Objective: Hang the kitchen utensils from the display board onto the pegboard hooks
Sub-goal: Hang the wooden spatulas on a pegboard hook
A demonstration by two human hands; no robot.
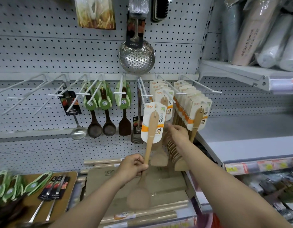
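My left hand (134,167) grips the handle of a wooden spatula (150,139) with a white and orange card, held upright in front of the pegboard (43,55), its blade low at the bottom. The card's top sits just below a white hook (146,95). My right hand (177,132) reaches into the row of hanging wooden spatulas (188,104); it is blurred and its fingers touch their handles. On the brown display board (66,186) at the lower left lie green-carded utensils (9,190) and metal utensils with dark cards (53,190).
Dark wooden ladles (101,122), a steel ladle (78,130) and a large skimmer (136,56) hang on the pegboard. Several bare hooks (27,94) stick out at the left. Cutting boards and rolling pins (142,186) lie below. Grey shelves (241,145) stand at the right.
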